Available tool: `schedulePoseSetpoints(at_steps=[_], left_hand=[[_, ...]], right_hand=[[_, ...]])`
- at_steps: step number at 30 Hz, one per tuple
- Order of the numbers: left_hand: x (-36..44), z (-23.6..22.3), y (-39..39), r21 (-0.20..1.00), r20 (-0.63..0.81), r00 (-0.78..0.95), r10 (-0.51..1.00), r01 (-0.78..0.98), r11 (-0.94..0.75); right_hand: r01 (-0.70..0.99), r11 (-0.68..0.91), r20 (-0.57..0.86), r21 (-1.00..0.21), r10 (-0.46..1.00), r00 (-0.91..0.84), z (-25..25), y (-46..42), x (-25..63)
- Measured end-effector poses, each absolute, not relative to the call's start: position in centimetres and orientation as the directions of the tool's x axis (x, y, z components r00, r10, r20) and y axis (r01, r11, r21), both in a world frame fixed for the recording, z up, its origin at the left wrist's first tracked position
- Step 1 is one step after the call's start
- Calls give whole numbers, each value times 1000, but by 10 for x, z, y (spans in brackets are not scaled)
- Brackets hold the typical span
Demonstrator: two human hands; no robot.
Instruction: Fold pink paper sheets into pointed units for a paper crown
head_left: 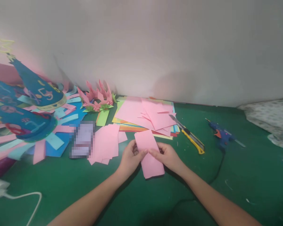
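Forearms (94, 204) converge from the lower edge; left hand (131, 157) and right hand (170, 156) pinch a pink paper rectangle (153, 167), thumbs on top, fingers curled behind, thumb tips nearly meeting. Rectangle slants over green tabletop (122, 207), between pink sheets (107, 141) and yellow utility knife (192, 139).

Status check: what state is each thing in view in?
Pink paper rectangle: held, layered edge
Left hand: pinching it
Right hand: pinching it
Utility knife: lying, blade extended
Glue gun: lying sideways, stick loaded, light seemingly lit
Pink sheets: overlapping unevenly
Colored paper stack: spread, uneven
Paper crown: standing
Phone: flat, pixelated, screen state unclear
Blue cones: decorated
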State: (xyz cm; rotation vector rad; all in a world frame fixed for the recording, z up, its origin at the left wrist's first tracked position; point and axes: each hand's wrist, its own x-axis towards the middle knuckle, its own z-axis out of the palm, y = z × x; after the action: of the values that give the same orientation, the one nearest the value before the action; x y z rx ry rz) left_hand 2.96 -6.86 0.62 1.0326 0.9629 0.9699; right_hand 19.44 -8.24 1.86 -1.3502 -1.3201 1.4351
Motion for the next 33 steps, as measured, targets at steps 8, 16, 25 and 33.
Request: schedulePoseSetpoints(at_steps=[8, 16, 25, 33], left_hand=[[36, 10, -67, 930, -200, 170, 965, -277, 242], [22, 8, -61, 974, -110, 276, 955, -162, 159], [29, 4, -60, 985, 7, 194, 981, -172, 27], [30, 12, -59, 975, 168, 223, 960, 109, -195]], right_hand=[[90, -207, -220, -974, 958, -181, 21, -81, 193], [197, -216, -248, -956, 956, -157, 26, -84, 192], [205, -209, -228, -956, 971, -69, 23, -83, 191], [151, -196, -206, -969, 977, -57, 20, -87, 194]])
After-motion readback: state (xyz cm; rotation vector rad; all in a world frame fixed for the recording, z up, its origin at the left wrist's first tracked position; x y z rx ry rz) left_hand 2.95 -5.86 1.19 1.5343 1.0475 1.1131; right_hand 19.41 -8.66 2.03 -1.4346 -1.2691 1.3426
